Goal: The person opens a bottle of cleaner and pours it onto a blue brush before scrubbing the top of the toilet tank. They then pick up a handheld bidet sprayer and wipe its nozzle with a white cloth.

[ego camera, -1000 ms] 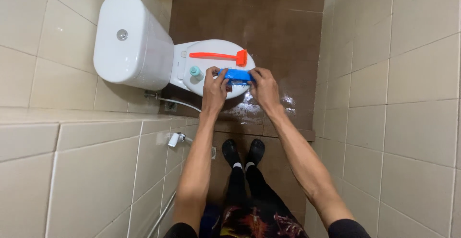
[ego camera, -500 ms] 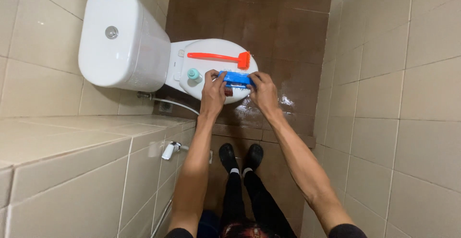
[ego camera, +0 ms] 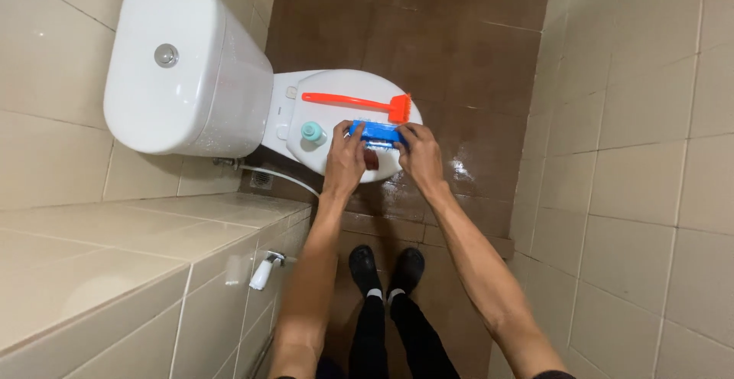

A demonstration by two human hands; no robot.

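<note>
Blue plastic scrubbing brush [ego camera: 375, 131] lies across the near edge of the closed white toilet lid [ego camera: 344, 115], gripped at both ends: the left hand [ego camera: 345, 159] clamps its left end, the right hand [ego camera: 418, 152] its right end, fingers curled over it. Just beyond the brush, an orange long-handled plastic brush [ego camera: 359, 103] rests flat on the lid. A small teal bottle cap [ego camera: 311, 131] stands beside the left hand. Behind sits the white cistern [ego camera: 180, 66]; wet brown floor tiles [ego camera: 466, 173] glisten by the right hand.
</note>
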